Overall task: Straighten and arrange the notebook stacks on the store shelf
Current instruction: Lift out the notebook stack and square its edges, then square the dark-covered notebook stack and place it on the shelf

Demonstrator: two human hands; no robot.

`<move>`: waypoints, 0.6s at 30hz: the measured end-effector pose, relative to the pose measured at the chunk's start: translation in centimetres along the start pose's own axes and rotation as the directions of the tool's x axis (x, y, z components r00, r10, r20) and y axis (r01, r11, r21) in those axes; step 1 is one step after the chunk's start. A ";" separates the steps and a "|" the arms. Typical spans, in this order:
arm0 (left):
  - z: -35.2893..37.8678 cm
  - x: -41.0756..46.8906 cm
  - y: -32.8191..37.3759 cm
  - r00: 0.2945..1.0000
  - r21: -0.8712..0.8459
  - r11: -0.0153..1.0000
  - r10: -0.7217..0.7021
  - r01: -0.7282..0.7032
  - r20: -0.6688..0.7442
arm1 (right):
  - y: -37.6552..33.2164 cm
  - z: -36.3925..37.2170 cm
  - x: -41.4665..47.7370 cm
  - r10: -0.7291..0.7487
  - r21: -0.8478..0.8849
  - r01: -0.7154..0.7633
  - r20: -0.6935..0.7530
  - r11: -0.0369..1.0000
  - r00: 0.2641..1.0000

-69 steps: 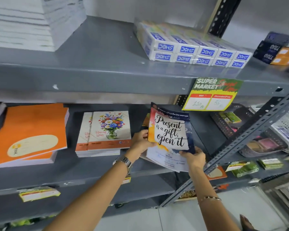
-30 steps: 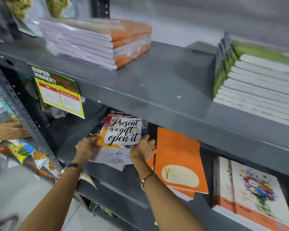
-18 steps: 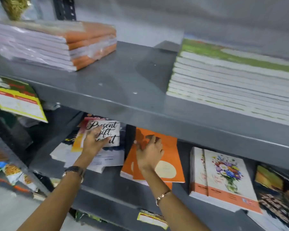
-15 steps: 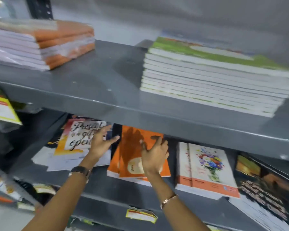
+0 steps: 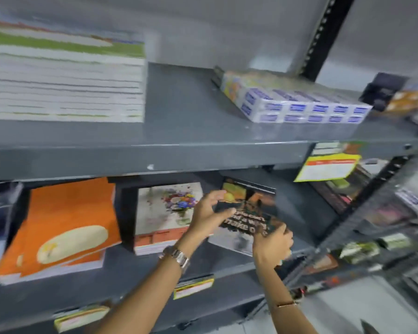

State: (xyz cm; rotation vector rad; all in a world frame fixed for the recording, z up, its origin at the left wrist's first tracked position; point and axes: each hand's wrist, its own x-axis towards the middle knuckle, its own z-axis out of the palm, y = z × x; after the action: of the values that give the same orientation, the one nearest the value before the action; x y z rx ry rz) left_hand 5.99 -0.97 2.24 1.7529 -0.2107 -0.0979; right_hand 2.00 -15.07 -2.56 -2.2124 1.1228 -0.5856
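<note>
On the middle shelf (image 5: 121, 268) lie an orange notebook stack (image 5: 65, 225), a floral-cover stack (image 5: 164, 218) and a dark-cover notebook stack (image 5: 249, 208) with white lettering. My left hand (image 5: 209, 214) grips the left edge of the top dark notebook, thumb on its cover. My right hand (image 5: 273, 242) holds its lower right corner. The dark notebook sits askew, tilted up off the pile beneath. The image is motion-blurred.
The upper shelf (image 5: 179, 150) carries a tall white-and-green notebook stack (image 5: 63, 80) and a wrapped pack of small boxes (image 5: 299, 102). A yellow price tag (image 5: 326, 167) hangs at the right. A slanted metal brace (image 5: 343, 225) crosses just right of my hands.
My view and both hands have shifted right along the shelf, leaving the "Present is a gift" and orange stacks. Both hands now hold the dark-cover notebook.
</note>
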 end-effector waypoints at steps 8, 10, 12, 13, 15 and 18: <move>9.6 -0.2 -4.4 0.984 0.503 0.857 -0.031 0.115 -0.173 | 6.0 -0.1 2.6 0.083 -0.137 -0.067 0.114 0.988 0.990; 10.1 -0.3 -5.1 0.980 0.632 0.761 -0.023 0.146 -0.199 | 7.2 -0.4 3.2 0.094 -0.143 -0.073 0.142 0.987 0.985; 10.0 -0.3 -5.9 0.974 0.700 0.686 -0.060 0.198 -0.217 | 8.3 -0.7 3.8 0.123 -0.117 -0.103 0.181 0.988 0.976; 9.9 -0.4 -6.1 0.970 0.726 0.647 -0.094 0.232 -0.226 | 8.8 -0.9 4.1 0.135 -0.091 -0.118 0.201 0.989 0.970; 9.8 -0.7 -6.5 0.952 0.733 0.608 -0.195 0.305 -0.234 | 9.9 -1.2 4.7 0.160 0.010 -0.168 0.264 0.986 0.951; 9.8 -1.4 -6.5 0.921 0.677 0.629 -0.314 0.382 -0.228 | 10.8 -1.7 5.4 0.181 0.218 -0.296 0.427 0.930 0.886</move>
State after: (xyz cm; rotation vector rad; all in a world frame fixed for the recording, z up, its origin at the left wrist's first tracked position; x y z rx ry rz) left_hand 3.44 -8.94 -6.09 2.5709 0.2063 -0.2473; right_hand -2.25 -25.17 -7.94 -1.8044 1.0053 -0.1548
